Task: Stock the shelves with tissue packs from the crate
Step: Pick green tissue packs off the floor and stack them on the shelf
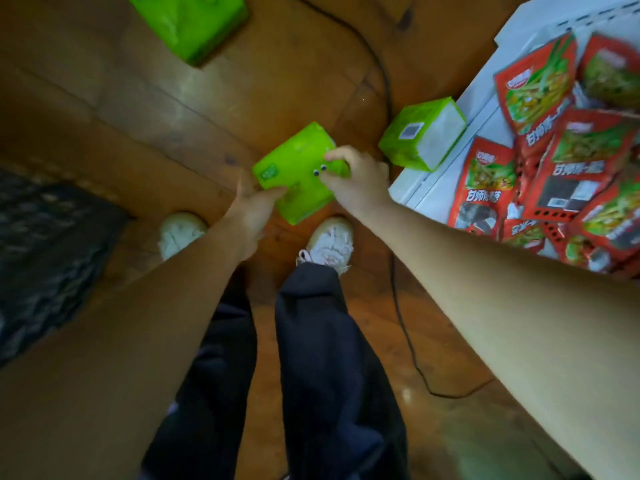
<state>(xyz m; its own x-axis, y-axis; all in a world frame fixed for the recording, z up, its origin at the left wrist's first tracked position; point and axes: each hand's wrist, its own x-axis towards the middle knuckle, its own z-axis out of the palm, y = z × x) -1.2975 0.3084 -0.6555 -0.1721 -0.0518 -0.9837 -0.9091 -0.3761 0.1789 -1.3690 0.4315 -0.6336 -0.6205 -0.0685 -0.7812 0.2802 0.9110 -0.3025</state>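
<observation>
Fingers (337, 153) of the right hand (360, 180) curl over the right end of a bright green plastic-wrapped tissue pack (298, 174), and the left hand (247, 211) pinches its left corner. The pack hangs over the brown wooden floor (173, 116), near a white metal shelf (417, 192).

Green tissue pack (298, 171) held centre frame, in both grips.
Left grip (249, 209) holds its lower-left edge, right grip (356, 181) its right end. Second pack (422, 133) on white shelf (426, 192), right of centre; red snack bags (568, 161) far right; crate (45, 258) left.
</observation>
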